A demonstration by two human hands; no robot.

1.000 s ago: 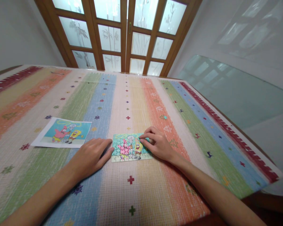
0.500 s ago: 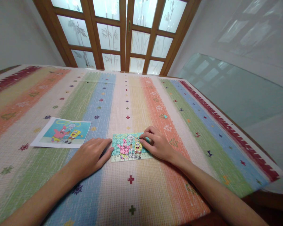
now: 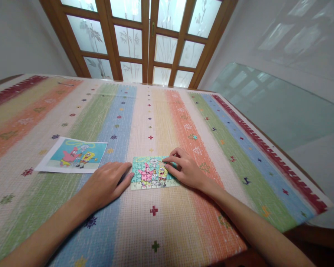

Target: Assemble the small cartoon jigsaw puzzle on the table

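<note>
A small jigsaw puzzle with cartoon figures on a teal background lies flat on the tablecloth, its pieces largely joined. At its left edge rests my left hand, thumb and forefinger apart, fingertips touching or very near the border. My right hand reaches over the puzzle's upper right part, covering that corner. Its thumb and forefinger pinch a puzzle piece above the yellow figure; the piece is mostly hidden. Left of the puzzle lies a printed picture sheet with the same figures. A loose teal piece sits beyond my right hand.
A striped tablecloth with small printed motifs covers the table. Glazed wooden doors stand behind its far edge. To the right is a pale glass panel beside the wall.
The whole view has shifted very slightly. Both hands stay at the puzzle in nearly the same pose, with the right fingertips shifted slightly left.
</note>
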